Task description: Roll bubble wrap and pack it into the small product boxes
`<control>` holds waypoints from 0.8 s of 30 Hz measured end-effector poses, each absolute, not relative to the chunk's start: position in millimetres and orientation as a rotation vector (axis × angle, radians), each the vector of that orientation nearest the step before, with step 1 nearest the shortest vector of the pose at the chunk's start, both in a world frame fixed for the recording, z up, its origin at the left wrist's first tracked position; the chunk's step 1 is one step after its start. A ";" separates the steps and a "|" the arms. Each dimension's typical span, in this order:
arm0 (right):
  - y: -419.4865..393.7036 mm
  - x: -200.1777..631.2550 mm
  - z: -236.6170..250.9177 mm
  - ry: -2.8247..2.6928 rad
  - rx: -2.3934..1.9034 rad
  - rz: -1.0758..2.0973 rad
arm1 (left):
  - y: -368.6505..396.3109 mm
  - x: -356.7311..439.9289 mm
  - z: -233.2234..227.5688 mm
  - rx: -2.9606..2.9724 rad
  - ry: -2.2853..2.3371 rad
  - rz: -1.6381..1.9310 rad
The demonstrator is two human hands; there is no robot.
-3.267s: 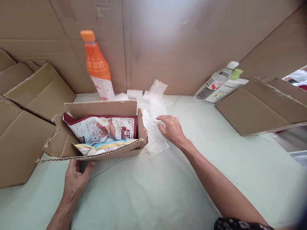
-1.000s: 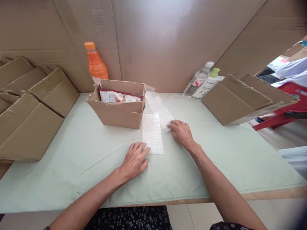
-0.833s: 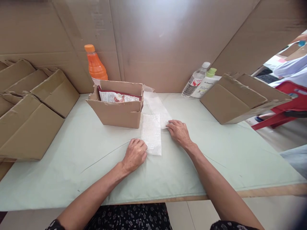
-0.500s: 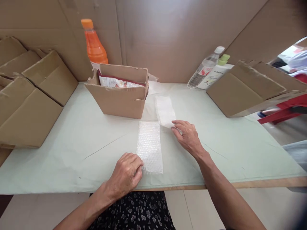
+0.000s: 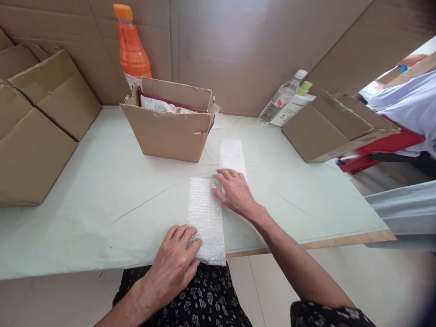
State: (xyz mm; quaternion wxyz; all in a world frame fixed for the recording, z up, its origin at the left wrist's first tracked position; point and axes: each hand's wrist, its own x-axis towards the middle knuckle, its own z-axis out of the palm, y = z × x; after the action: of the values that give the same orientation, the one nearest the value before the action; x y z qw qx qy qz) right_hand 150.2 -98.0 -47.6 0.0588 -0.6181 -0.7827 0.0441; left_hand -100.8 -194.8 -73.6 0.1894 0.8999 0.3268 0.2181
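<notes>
A strip of bubble wrap (image 5: 205, 209) lies lengthwise in front of me, its near end over the table's front edge. My left hand (image 5: 179, 254) rests at its lower left side, fingers extended and touching it. Fingers apart, my right hand (image 5: 235, 190) reaches over the strip's upper right corner; whether the fingertips press on it I cannot tell. Just beyond lies a second white strip (image 5: 231, 153), its near end partly covered by my right hand.
An open cardboard box (image 5: 170, 136) with printed packets stands behind the strips. Behind it is an orange bottle (image 5: 133, 54). Cardboard boxes (image 5: 34, 145) crowd the left. A clear bottle (image 5: 281, 100), a white bottle (image 5: 292, 110) and another box (image 5: 327, 129) stand right. A person (image 5: 405, 100) is beyond.
My right hand has moved left from the far strip to the near bubble wrap. My left hand's curled fingers have straightened. The bubble wrap has shifted towards me, over the edge.
</notes>
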 end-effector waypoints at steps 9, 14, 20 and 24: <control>-112.9 121.0 -59.4 -2.360 -1.666 0.274 | -202.2 -106.5 -90.0 2.466 0.840 0.846; -126.7 160.1 -38.2 -2.039 -1.655 0.193 | -190.5 -88.3 -67.0 2.406 0.776 0.990; -102.6 226.5 -26.1 -1.800 -1.804 0.030 | -148.4 -29.6 -41.3 2.531 0.663 1.032; -75.5 250.9 -47.0 -1.896 -1.889 0.089 | -129.9 0.7 -49.6 2.658 0.670 0.762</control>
State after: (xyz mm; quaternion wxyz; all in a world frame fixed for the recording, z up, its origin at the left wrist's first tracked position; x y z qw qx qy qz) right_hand 250.9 -75.5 -47.0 0.2297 -0.6866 -0.6890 0.0325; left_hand 0.7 -129.9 -49.6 0.1477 0.9239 0.2331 0.2650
